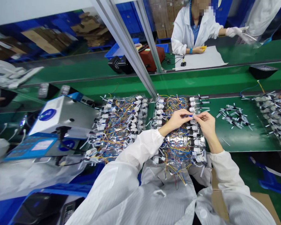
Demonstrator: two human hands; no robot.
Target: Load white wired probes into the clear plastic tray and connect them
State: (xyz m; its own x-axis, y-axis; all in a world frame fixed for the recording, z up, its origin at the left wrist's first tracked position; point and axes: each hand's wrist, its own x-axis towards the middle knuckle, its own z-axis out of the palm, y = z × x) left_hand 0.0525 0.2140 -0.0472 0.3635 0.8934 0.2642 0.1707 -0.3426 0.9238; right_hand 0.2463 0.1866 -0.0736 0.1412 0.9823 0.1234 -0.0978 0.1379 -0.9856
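Note:
My left hand point(179, 119) and my right hand point(206, 122) meet over the right side of the middle group of wired parts point(178, 147). Each hand is closed in a pinch, thumb against fingers. Between the fingertips is a small white-and-blue part point(192, 116), mostly covered, so its exact kind is hard to make out. Below the hands lie rows of small black-and-white units with thin yellow, blue and red wires, on clear plastic. Right of my right hand is a loose pile of short white strips with black pieces point(235, 117).
A similar wired group point(118, 125) lies to the left, beside a silver-and-blue machine point(61, 118). Another wired group point(276, 109) is at the far right. A metal post point(131, 47) rises behind the bench. Across it sits a co-worker in a white coat point(182, 28).

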